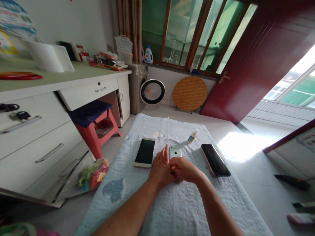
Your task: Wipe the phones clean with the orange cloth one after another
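Observation:
A silver smartphone (175, 152) with an apple logo lies back up on the cloth-covered table. My left hand (161, 167) rests along its left edge, fingers stretched out together. Over the lower part of this phone is my right hand (184, 168), its fingers curled in; whatever they pinch is hidden. The two hands touch and cover the phone's lower end. To the left lies a gold-and-white smartphone (145, 152), its dark screen up. A black-screened phone (216, 160) with a pink edge or case lies at the right. A small spray bottle (192, 136) stands behind it.
A pale blue quilted cloth (172, 209) covers the table. On the left are a red stool (98, 131), a white desk (93, 90) and a plastic bag (86, 177) on the floor. Behind stand an open washing machine (137, 88), a round folded tabletop (190, 93) and a red door (236, 65).

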`<state>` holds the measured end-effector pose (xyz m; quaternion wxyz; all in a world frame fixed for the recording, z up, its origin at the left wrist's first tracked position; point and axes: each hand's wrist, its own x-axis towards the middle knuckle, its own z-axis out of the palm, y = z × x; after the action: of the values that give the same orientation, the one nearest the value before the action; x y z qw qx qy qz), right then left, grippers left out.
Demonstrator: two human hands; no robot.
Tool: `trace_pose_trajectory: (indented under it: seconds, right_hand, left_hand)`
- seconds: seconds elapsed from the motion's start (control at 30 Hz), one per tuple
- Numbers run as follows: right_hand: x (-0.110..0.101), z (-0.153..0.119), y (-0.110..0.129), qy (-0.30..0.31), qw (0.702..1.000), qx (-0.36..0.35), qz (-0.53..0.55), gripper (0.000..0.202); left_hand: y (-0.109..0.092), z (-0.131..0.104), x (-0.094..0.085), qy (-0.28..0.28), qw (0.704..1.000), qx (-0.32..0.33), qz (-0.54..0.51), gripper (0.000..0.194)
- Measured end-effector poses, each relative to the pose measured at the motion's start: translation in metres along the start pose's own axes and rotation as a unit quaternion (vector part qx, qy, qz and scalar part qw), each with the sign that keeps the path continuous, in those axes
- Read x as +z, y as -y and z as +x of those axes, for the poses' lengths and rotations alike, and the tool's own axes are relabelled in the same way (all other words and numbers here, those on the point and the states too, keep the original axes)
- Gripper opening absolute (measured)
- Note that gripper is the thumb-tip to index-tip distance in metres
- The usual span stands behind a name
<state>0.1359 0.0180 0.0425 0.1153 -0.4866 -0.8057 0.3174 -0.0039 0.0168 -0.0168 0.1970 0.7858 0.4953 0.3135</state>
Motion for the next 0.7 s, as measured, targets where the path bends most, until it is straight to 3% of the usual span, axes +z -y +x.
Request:
trace_pose_trajectory:
  seconds: [0.07,0.17,0.27,0.47,0.6,0.7]
  right_hand:
    - [0.001,0.0,-0.006,-0.066,0.998,-0.014,-0.017,0.026]
    - [0.001,0.008,-0.021,-0.203,0.976,0.021,-0.071,0.029]
    - [0.002,0.019,-0.037,-0.267,0.957,0.063,-0.099,0.028]
    - [0.006,0.027,-0.045,-0.265,0.957,0.074,-0.094,0.027]
    - [0.007,0.028,-0.045,-0.238,0.966,0.043,-0.092,0.027]
    - [0.008,0.034,-0.05,-0.261,0.959,0.053,-0.098,0.028]
  left_hand:
    - [0.0,0.0,0.0,-0.001,1.0,0.004,0.002,0.12]
    - [0.0,0.0,-0.001,0.003,1.0,0.011,0.015,0.119]
    - [-0.001,0.001,-0.004,0.022,0.999,0.025,0.03,0.102]
    - [-0.003,0.002,-0.011,0.074,0.992,0.083,0.051,0.061]
    - [-0.005,0.002,-0.012,0.072,0.993,0.087,0.044,0.062]
    - [-0.007,0.002,-0.014,0.079,0.993,0.082,0.043,0.059]
